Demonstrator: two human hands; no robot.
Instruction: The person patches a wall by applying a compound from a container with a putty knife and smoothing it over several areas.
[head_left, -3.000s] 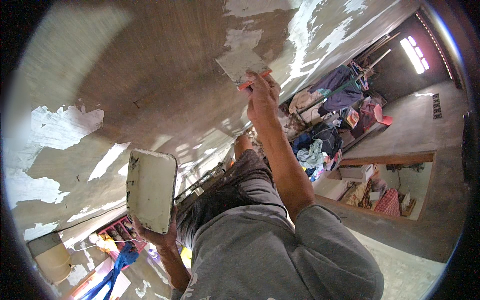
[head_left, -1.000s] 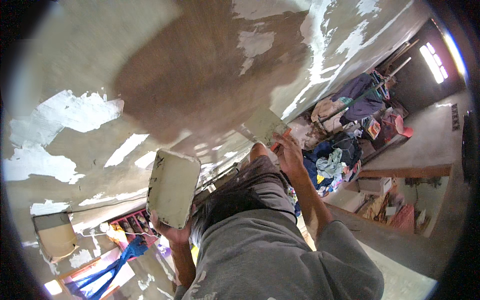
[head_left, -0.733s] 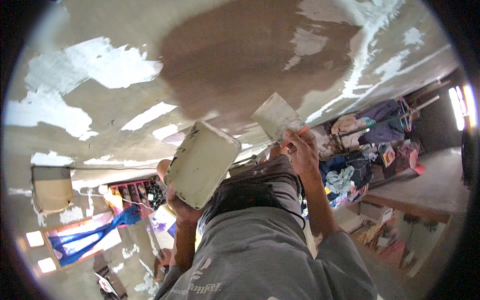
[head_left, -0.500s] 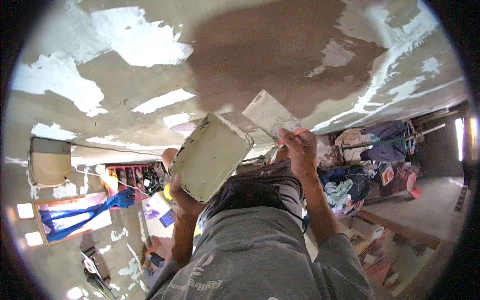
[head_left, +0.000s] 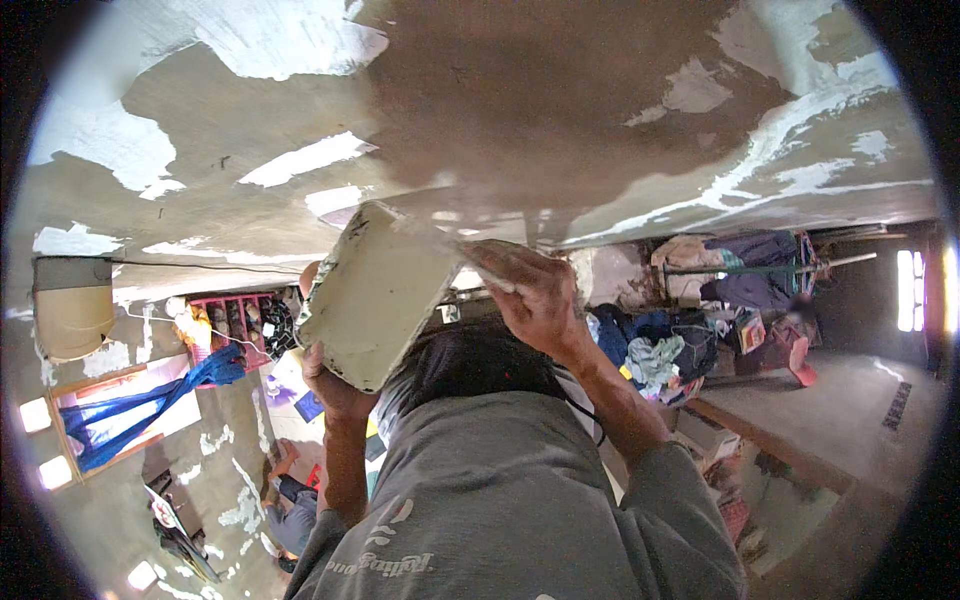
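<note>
A shallow rectangular tray (head_left: 375, 300), pale inside with a dark, smeared rim, is tilted in front of me. My left hand (head_left: 340, 385) is closed around its near left edge. By the tray's far right corner is my right hand (head_left: 530, 295), its fingers wrapped round a flat scraper. The scraper's blade is smeared by motion and mostly lost against the tray's edge, so I cannot tell whether it touches. Beyond both hands stretches a wall (head_left: 520, 100) with a broad brown area and white patches.
Clothes hang on a rail (head_left: 750, 266) at the right, above a heap of clothes (head_left: 655, 360). At the left are a blue cloth (head_left: 150, 410) across a window and a pink rack (head_left: 230, 320). Another person (head_left: 295, 510) is at the lower left.
My right hand has moved left with the scraper, from apart from the tray to its far right edge. The tray appears slightly farther left, and the whole view has shifted.
</note>
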